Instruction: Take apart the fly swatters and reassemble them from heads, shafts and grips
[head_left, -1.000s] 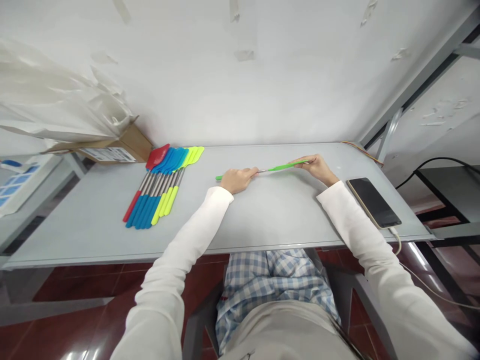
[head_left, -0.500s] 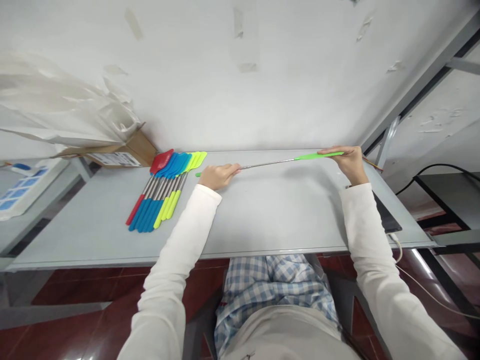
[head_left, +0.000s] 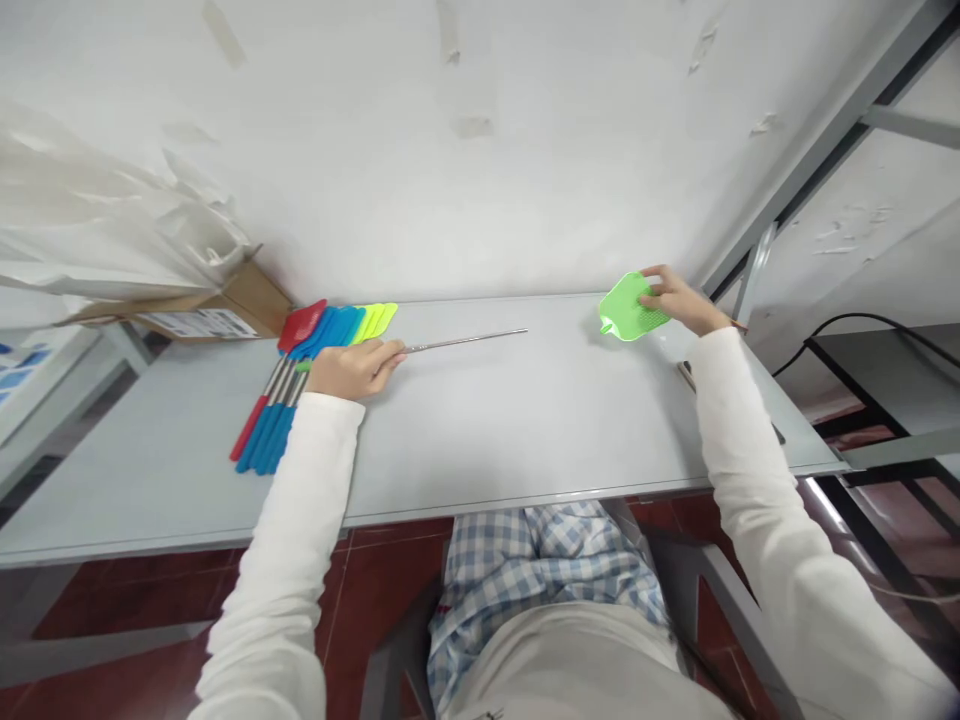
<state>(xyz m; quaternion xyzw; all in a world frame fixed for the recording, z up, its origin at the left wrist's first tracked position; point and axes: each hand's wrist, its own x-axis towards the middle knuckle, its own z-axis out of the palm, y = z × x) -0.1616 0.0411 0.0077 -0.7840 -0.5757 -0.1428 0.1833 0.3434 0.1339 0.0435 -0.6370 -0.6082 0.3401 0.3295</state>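
My left hand (head_left: 352, 370) is closed around the handle end of a thin metal telescopic rod (head_left: 469, 340), which points right over the table. A bit of green handle pokes out left of that hand. Between the fingers of my right hand (head_left: 679, 300) is a bright green fly swatter head (head_left: 630, 306), its perforated face tilted towards me. Head and rod are apart. Left of and partly behind my left hand lies a row of fly swatters (head_left: 330, 330) with red, blue and yellow heads; my hand and sleeve hide some of their handles.
A cardboard box (head_left: 255, 298) with plastic wrapping stands at the table's back left, against the wall. A dark flat device (head_left: 778, 434) lies partly under my right forearm. Metal frame bars (head_left: 757, 265) rise at the right.
The green swatter head has come off the rod. My left hand has moved left with the rod, and my right hand has turned the head so its face shows.
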